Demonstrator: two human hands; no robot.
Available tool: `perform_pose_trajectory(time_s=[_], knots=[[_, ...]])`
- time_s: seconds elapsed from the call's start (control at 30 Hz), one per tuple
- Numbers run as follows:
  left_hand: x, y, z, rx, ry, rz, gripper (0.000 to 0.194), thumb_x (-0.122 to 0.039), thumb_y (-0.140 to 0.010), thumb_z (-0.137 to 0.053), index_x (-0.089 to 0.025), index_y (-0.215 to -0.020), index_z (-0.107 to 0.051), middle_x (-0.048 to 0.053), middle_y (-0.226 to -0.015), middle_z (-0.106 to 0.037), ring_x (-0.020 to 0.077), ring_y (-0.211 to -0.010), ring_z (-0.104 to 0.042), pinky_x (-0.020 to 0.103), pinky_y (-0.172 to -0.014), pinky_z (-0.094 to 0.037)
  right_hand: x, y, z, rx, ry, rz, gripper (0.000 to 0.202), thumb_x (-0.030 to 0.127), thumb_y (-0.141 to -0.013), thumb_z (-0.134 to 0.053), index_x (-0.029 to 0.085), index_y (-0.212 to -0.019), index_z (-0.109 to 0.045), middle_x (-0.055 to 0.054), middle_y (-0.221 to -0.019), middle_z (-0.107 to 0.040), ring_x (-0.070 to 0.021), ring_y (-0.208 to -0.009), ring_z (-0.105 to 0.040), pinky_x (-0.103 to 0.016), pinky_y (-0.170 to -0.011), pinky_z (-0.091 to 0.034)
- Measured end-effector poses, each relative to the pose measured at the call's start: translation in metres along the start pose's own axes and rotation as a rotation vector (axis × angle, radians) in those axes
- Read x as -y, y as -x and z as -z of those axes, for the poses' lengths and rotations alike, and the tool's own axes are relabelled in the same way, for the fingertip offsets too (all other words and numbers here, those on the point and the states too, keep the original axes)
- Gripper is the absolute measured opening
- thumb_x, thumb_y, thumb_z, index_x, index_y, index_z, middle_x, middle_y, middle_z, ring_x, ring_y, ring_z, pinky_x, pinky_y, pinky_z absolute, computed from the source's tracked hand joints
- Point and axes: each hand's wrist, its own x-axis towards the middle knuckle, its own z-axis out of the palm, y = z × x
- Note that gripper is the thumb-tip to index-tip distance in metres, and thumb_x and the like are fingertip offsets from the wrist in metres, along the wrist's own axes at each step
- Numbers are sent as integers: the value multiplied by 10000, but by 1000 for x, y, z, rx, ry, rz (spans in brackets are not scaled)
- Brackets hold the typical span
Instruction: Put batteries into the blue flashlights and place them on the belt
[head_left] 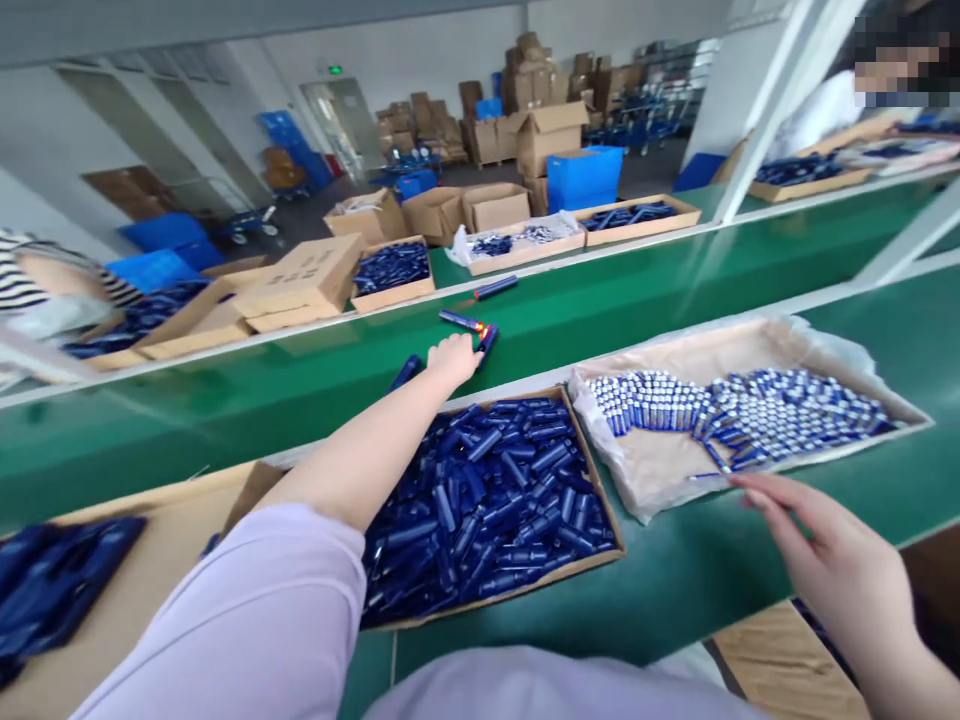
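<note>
My left hand [452, 358] reaches over the green belt [600, 300], its fingers closed on a dark blue tube [488, 345] with a red-orange glow at its top. Beside it lies another blue tube [459, 320], also glowing at one end. My right hand [817, 530] pinches the end of a thin blue stick [705, 477] at the front edge of a lined tray [652, 480]. That tray holds rows of small blue pieces with silvery ends [795, 415]. Between my arms, a cardboard box holds a heap of dark blue tubes [487, 500].
A blue tube [496, 288] lies farther back on the belt. Boxes of blue parts [391, 268] line the far side. An open carton [187, 530] stands at the left. A person in stripes [52, 275] is at far left, another in white [817, 120] at upper right.
</note>
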Motion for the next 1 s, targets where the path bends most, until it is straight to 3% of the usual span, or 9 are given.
perform_pose_trajectory(time_s=[0.1, 0.23, 0.3, 0.43, 0.53, 0.6, 0.73, 0.87, 1.0], knots=[[-38, -16, -20, 46, 35, -33, 568, -383, -886, -631, -137, -1373, -473, 169, -1376, -508, 288, -1247, -512, 497, -1034, -424, -18, -29, -1, 45, 139, -78, 358, 458, -962, -439, 199, -930, -685, -63, -942, -707, -233, -875, -673, -350, -792, -519], [-65, -15, -17, 125, 153, -12, 451, -360, -887, -619, -112, -1257, -549, 160, -1278, -561, 270, -1180, -546, 487, -1002, -440, -24, -68, -18, 473, 413, -218, 404, 448, -937, -424, 160, -793, -668, -124, -870, -669, -273, -833, -640, -391, -735, -468], [-66, -3, -5, 208, 262, -51, 384, -296, -811, -695, -101, -1130, -604, 147, -1101, -633, 268, -1058, -599, 456, -927, -475, -20, -83, -30, 617, 469, -259, 342, 390, -910, -475, 140, -797, -679, -154, -879, -676, -281, -802, -648, -394, -709, -453], [-52, 55, 20, 362, 569, -184, 298, -157, -732, -687, -128, -1016, -603, 89, -829, -644, 188, -757, -621, 327, -732, -504, -14, -103, -44, 683, 487, -272, 224, 189, -837, -503, 106, -782, -703, -190, -804, -684, -280, -717, -666, -391, -670, -444], [-40, 127, 24, 406, 872, -280, 296, -222, -787, -651, -186, -1070, -575, 38, -879, -619, 93, -652, -558, 226, -635, -464, -9, -106, -34, 686, 502, -244, 190, 183, -806, -515, 106, -762, -683, -192, -786, -683, -282, -696, -663, -377, -633, -437], [-36, 178, 15, 570, 1361, -289, 331, -339, -828, -656, -190, -1113, -573, 35, -863, -601, 88, -613, -528, 212, -564, -427, 5, -99, -18, 625, 449, -190, 173, 257, -809, -541, 130, -805, -658, -153, -785, -683, -263, -695, -658, -354, -614, -442], [-38, 254, -20, 758, 1919, 37, 383, -470, -927, -504, -159, -1114, -625, 39, -773, -585, 117, -625, -564, 247, -617, -484, 71, -59, 8, 436, -125, -9, 211, 391, -861, -553, 195, -909, -615, -38, -746, -684, -175, -613, -645, -282, -568, -494], [-38, 284, -54, 719, 2216, 102, 222, -340, -931, -539, -156, -1019, -629, 81, -929, -662, 184, -862, -662, 340, -819, -527, 141, -18, 3, 321, -272, 151, 154, 331, -924, -560, 204, -939, -645, -27, -856, -706, -156, -715, -672, -261, -632, -534], [-33, 294, -71, 704, 2323, 10, 169, -290, -945, -528, -159, -1015, -608, 112, -1062, -686, 216, -1009, -669, 385, -914, -507, 165, -1, -9, 232, -182, 273, 104, 208, -932, -536, 185, -929, -638, -51, -966, -698, -177, -919, -673, -290, -793, -547]])
